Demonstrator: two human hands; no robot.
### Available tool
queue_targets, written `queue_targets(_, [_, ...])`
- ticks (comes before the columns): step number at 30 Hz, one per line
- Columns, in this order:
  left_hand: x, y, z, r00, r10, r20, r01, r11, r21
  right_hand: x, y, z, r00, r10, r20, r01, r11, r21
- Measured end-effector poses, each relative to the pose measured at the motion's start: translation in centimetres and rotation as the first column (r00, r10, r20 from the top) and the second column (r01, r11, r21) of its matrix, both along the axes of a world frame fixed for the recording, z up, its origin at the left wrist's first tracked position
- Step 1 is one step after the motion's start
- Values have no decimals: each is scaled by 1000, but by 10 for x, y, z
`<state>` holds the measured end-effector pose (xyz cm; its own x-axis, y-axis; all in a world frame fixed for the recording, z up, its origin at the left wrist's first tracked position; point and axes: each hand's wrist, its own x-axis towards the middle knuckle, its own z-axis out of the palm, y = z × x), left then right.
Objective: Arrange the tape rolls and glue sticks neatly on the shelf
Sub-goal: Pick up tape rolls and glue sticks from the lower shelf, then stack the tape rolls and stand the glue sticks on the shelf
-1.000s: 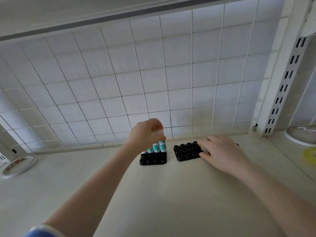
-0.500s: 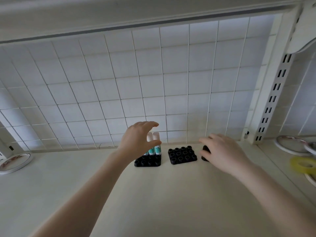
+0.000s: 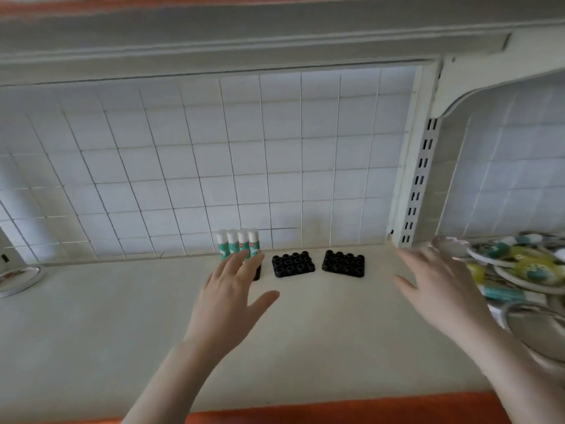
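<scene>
Since 0.5 s ago: left hand (image 3: 227,296) has released the glue sticks (image 3: 238,246) and drawn back; right hand (image 3: 440,293) has left the rightmost black holder (image 3: 344,263). Both hands hover flat over the shelf (image 3: 91,332), fingers straight and spread, holding nothing. Count: four glue sticks upright left of the middle holder (image 3: 293,264); two empty holders visible. Tape rolls (image 3: 519,270) pile right of them, blurred, uncountable.
</scene>
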<state>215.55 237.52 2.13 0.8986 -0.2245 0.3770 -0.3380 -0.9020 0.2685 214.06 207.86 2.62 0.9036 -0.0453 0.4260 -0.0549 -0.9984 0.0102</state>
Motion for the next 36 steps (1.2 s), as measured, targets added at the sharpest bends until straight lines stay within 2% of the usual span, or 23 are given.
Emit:
queue_targets(6, [-28, -35, -17, 994, -100, -34, 96, 991, -90, -70, -29, -28, 988, -140, 63, 136, 988, 70])
queue_targets(12, [-57, -93, -24, 979, -178, -96, 161, 973, -164, -121, -84, -29, 968, -182, 171, 171, 982, 76])
queue_targets(21, [-78, -211, -17, 980, -198, -28, 190, 967, -169, -144, -208, -32, 943, -193, 273, 168, 979, 112])
queue_targets(25, [-81, -287, -14, 983, -183, 24, 184, 956, -227, -140, -278, -24, 940, -125, 317, 94, 989, 112])
queue_targets(29, [-88, -341, -19, 985, -171, 7, 168, 957, -237, -138, -325, -19, 948, -11, 319, -27, 993, 115])
queue_targets(33, [-95, -359, -26, 992, -127, -16, 121, 971, -206, -134, -331, -27, 924, 149, 352, -214, 965, 154])
queue_targets(36, [-98, -359, -29, 993, -117, -23, 111, 975, -194, -128, -320, -41, 914, 262, 310, -330, 925, 191])
